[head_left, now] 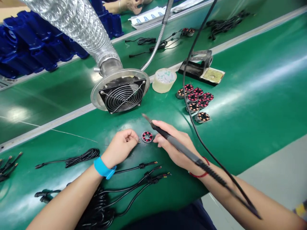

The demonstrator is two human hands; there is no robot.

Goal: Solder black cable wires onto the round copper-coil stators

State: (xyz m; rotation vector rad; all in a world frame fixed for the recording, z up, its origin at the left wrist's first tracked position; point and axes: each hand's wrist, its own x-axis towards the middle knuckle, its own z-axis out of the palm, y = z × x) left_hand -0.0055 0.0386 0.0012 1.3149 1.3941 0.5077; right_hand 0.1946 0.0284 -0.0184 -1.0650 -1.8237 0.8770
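A small round motor stator with red windings lies on the green mat between my hands. My left hand, with a blue wrist strap, is curled in a pinch at the stator's left edge, holding something thin that I cannot make out. My right hand touches the stator's right side with its fingertips while a soldering iron rests across it, tip pointing up and left toward the fan. Black cables with stripped ends lie just below my hands.
A fume extractor fan on a silver hose stands behind the stator. Several more stators sit to the right, near a tape roll and a soldering iron stand with sponge. Blue trays and another person's hands lie far back.
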